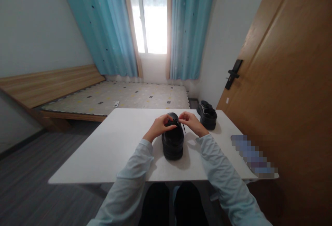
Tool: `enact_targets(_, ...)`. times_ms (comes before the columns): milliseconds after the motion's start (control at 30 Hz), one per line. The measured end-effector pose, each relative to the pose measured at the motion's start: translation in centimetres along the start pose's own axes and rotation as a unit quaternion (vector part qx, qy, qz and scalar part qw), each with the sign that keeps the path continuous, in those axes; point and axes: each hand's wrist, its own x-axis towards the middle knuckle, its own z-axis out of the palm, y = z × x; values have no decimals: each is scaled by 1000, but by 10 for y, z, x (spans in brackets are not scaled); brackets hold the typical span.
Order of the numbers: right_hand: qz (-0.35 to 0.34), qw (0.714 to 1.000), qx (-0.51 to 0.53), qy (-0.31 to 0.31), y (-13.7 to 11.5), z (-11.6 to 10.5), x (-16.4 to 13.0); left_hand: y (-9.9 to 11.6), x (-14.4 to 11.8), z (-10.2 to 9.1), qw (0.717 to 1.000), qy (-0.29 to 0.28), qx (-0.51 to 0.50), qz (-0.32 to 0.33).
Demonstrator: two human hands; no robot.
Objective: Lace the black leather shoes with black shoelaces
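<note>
A black shoe (172,142) stands on the white table (116,143), heel toward me and toe pointing away. My left hand (160,125) and my right hand (191,120) are both over the front of the shoe, fingers pinched on its black laces (178,123). A lace end hangs down by my right hand. A second black shoe (206,115) stands at the table's far right, apart from both hands.
A wooden door (285,80) with a black handle (232,74) is close on the right. Beyond the table lie a low bed with a patterned mattress (124,96), blue curtains (109,25) and a bright window (153,15). A blurred patch sits at the table's right edge.
</note>
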Motion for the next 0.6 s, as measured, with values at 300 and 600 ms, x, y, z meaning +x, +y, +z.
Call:
enact_targets(300,6,998,62,14,0,1,-1,-6,1,2,1000,11,8,27)
enact_targets(600,-32,997,40,60,3,4,4,-4,1,2,999,5,13,33)
